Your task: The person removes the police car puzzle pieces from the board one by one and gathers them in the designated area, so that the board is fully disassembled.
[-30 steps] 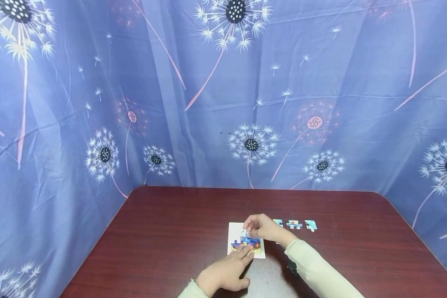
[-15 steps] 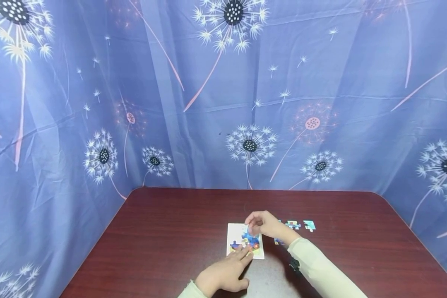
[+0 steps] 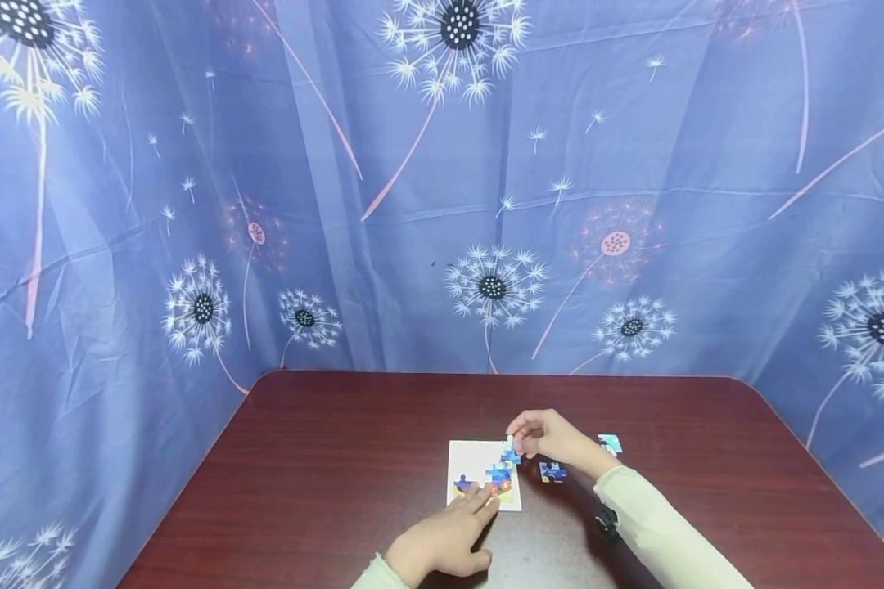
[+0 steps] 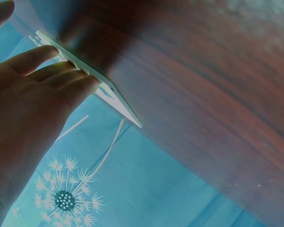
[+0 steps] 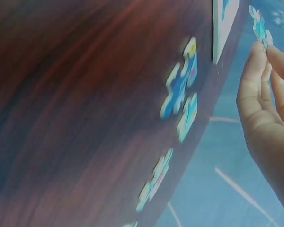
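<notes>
My left hand point(image 3: 445, 536) lies with extended fingers on the lower edge of a white puzzle board point(image 3: 471, 451). Part of a blue vehicle picture point(image 3: 498, 474) shows on that board, and my fingertips cover some of it. Thumb and fingers of my right hand point(image 3: 552, 433) pinch a blue-and-white jigsaw piece point(image 3: 511, 455) over the board's upper right corner. In the right wrist view, the pinched jigsaw piece point(image 5: 259, 26) is off the table. The left wrist view has the left fingers on the board's edge point(image 4: 120, 104).
Right of the board lie several loose jigsaw pieces: a dark blue one point(image 3: 552, 472), a light blue one point(image 3: 610, 442), and others seen in the right wrist view, such as a long one point(image 5: 155, 179). A blue patterned curtain point(image 3: 383, 245) hangs behind the brown table point(image 3: 324, 458).
My right hand has lifted the jigsaw piece from the board's picture and moved it rightward to the upper right corner. My left hand has stayed on the board.
</notes>
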Demonstrator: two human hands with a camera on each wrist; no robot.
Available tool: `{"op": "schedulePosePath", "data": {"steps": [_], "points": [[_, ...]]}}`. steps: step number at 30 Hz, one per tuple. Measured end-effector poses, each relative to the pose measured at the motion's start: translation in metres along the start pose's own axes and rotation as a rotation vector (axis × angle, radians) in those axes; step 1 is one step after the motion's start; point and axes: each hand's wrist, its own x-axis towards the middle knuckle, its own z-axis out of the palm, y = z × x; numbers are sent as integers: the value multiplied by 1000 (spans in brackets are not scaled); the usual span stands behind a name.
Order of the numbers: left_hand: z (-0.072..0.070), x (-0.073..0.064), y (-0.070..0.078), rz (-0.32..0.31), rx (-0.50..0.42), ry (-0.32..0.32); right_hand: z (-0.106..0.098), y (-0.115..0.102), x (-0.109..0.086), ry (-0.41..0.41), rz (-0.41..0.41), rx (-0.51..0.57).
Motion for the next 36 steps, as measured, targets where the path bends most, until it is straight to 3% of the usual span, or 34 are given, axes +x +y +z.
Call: {"op": "schedulePosePath", "data": {"steps": [12,23,36], "points": [[0,-1,0,-15,-14,-16,-33,1,-28,37,24,-21],[2,-1,-1,-4,-27,-9,-50,14,-48,42,28,-44],[2,-1,-2,2,-37,-17,-66,32,-72,56,111,-44]]}}
